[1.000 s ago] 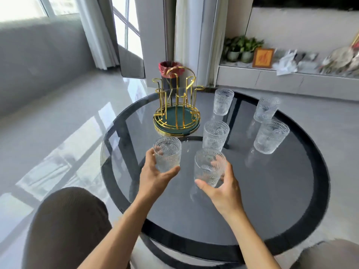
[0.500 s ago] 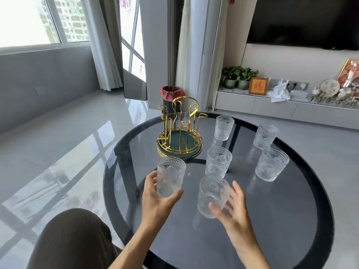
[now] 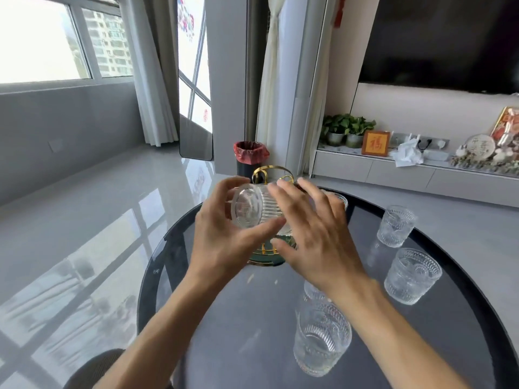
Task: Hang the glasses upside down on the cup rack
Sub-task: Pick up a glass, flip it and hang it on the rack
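Note:
My left hand [image 3: 222, 242] grips a clear ribbed glass [image 3: 252, 206], lifted and tipped on its side with its base facing me, in front of the gold cup rack [image 3: 273, 175]. My right hand [image 3: 314, 234] is spread open against the glass's right side, fingers apart. The rack's green base [image 3: 266, 258] shows below my hands; most of the rack is hidden behind them. Upright glasses stand on the round dark glass table [image 3: 224, 318]: one near me [image 3: 321, 341], one partly under my right wrist [image 3: 313, 293], two at the right [image 3: 411, 276] [image 3: 396, 226].
A bin with a red liner [image 3: 250, 161] stands on the floor beyond the table. A low cabinet with plants and ornaments [image 3: 393, 169] runs along the right wall. My knee [image 3: 95, 372] is at the lower left by the table edge.
My left hand has lifted its glass off the table and tipped it sideways up by the rack. My right hand let the other glass stand and moved up beside the lifted one. The view tilted up.

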`<state>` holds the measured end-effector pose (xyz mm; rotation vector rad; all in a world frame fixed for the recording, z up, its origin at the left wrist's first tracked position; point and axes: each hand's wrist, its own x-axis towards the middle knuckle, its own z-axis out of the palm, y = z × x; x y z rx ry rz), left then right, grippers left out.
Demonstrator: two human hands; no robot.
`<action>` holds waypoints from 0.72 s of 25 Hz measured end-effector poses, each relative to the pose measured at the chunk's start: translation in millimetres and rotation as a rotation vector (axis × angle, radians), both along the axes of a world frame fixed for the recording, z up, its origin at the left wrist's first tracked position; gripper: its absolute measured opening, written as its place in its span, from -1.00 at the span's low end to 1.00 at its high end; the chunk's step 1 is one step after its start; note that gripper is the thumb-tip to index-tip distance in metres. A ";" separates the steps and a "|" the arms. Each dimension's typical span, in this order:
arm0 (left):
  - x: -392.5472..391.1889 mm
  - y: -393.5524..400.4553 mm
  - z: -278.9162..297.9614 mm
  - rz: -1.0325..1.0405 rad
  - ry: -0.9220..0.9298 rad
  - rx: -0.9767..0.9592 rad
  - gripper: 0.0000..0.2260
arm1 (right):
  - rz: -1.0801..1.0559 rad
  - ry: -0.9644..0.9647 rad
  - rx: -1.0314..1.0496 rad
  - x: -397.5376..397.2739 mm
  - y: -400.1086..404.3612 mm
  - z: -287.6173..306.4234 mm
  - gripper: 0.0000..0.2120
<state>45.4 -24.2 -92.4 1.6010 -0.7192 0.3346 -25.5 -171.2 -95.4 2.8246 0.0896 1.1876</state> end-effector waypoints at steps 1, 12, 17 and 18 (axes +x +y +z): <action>3.5 -4.1 8.6 -0.032 -0.010 0.016 -0.48 | -0.005 -0.055 0.012 7.9 -4.1 3.3 -0.22; 143.0 -63.4 -0.3 -0.259 -0.326 0.763 -0.58 | 0.125 -0.012 1.022 56.6 -39.1 -21.1 -0.20; 162.4 -66.8 -1.7 -0.296 -0.317 0.722 -0.56 | 0.028 0.121 0.894 79.8 -38.2 -29.6 -0.23; 163.2 -65.3 -0.1 -0.290 -0.280 0.703 -0.55 | 0.001 0.179 0.880 81.9 -39.7 -33.2 -0.22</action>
